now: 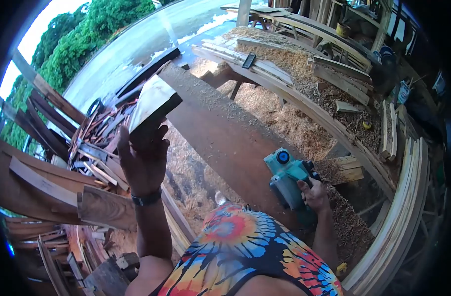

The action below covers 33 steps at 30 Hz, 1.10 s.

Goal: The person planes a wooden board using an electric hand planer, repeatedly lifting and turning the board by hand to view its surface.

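Observation:
My left hand (144,160), with a dark band at its wrist, is raised on the left and closed around the lower end of a short wooden board (154,102). The board is tilted up, with a pale, bright face and a dark shaded edge. On the right, my right hand (315,195) grips the handle of a green electric planer (288,176). That planer is over the near right part of a broad brown plank (220,143); whether its base touches the wood I cannot tell.
Shavings (280,118) cover the ground and lie on the plank. A long curved timber (304,98) runs along the right, with a small dark object (249,60) on it. Stacked boards (403,212) stand at far right. Scrap wood (107,128) is heaped at left.

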Each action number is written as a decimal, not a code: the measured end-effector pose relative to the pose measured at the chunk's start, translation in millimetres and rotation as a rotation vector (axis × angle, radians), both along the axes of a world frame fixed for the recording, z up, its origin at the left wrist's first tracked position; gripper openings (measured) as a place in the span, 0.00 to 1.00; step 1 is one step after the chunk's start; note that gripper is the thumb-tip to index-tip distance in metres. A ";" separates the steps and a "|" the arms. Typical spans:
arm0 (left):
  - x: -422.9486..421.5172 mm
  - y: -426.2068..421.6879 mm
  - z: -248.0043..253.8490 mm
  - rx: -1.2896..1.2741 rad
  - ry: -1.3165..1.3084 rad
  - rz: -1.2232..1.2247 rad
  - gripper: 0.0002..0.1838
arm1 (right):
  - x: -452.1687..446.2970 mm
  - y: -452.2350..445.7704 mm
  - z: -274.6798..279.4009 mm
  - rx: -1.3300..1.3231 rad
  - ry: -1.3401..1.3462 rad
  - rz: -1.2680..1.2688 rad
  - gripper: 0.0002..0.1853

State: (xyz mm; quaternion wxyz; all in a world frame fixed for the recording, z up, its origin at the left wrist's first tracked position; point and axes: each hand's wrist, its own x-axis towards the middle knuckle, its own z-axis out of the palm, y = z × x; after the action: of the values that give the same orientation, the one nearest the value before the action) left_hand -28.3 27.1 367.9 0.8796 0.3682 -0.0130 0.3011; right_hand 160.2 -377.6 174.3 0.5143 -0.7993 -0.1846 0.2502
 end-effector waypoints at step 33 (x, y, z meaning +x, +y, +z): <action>-0.4 -1.1 12.1 0.008 0.026 0.067 0.32 | 2.5 -1.7 -5.3 0.031 0.060 0.029 0.30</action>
State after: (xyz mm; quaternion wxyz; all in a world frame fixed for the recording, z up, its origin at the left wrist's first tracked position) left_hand -28.7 26.0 380.0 0.8676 0.3759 0.0097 0.3255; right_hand 162.7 -379.3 169.1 0.5280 -0.7807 -0.1846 0.2787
